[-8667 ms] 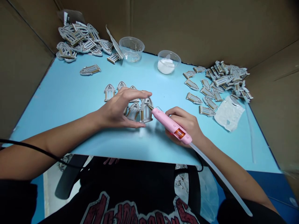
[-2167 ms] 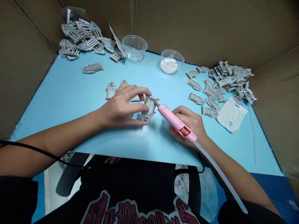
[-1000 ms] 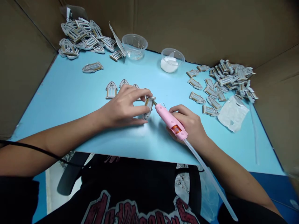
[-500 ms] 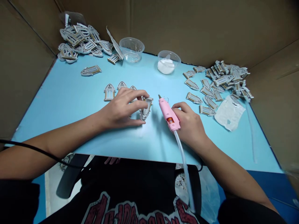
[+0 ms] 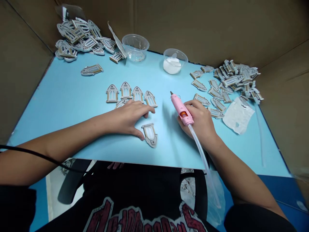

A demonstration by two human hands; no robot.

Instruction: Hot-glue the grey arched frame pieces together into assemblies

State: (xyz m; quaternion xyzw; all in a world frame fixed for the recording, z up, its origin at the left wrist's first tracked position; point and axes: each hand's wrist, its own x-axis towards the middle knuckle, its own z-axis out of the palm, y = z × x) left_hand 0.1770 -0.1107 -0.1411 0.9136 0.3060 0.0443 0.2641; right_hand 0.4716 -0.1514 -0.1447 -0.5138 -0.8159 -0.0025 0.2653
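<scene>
My left hand [image 5: 131,117] is open over the blue table, thumb and fingers apart. Close to its thumb tip lies a small arched window piece [image 5: 150,134], white and grey with gold sides, its pointed end toward me. Beyond the hand, several like pieces lie in a row, among them an upright window piece [image 5: 112,94]; one more is partly hidden under the fingers. My right hand [image 5: 201,122] is wrapped round a pink hot glue gun [image 5: 181,109], whose nozzle points away from me, raised above the table. A clear glue stick [image 5: 200,146] trails out of its back end.
A heap of window pieces [image 5: 82,35] fills the back left corner, and a second heap [image 5: 238,77] the right. Two clear plastic tubs stand at the back, one tub [image 5: 135,48] nearly bare, the other holding white material [image 5: 172,66]. A crumpled white sheet [image 5: 238,116] lies at right.
My left hand has let go of the window piece, which now lies flat on the table nearer to me. The glue gun in my right hand has shifted slightly right and away.
</scene>
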